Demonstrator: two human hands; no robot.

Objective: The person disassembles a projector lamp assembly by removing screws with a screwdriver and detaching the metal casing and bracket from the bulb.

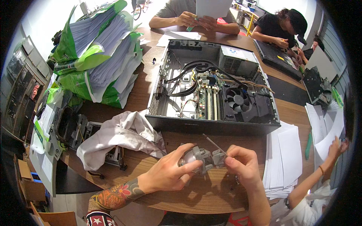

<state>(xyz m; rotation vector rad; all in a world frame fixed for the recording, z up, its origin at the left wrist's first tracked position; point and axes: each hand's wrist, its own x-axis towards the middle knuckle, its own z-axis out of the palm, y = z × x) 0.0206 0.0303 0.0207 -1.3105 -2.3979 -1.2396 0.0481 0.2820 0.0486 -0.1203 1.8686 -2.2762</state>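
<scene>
My left hand [177, 167] is closed round a grey metal-and-plastic component [200, 156] below the computer case. My right hand [243, 164] pinches a thin metal rod [214, 142], angled up and to the left. A smaller grey block [218, 158] sits at the rod's lower end, by my right thumb; I cannot tell whether it is held. The open black-and-silver computer case [211, 123] lies just beyond both hands, showing cables, boards and a fan. A crumpled white cloth [117, 137] lies left of my left hand, and small screws [235, 179] lie under my right hand.
Green-wrapped paper stacks [98, 56] and loose parts [68, 128] crowd the left. Paper sheets [282, 165] lie right on the wooden table [169, 201]. People work across it [166, 19], at a black flat device [273, 56], and at the lower right, a hand [333, 148] on paper.
</scene>
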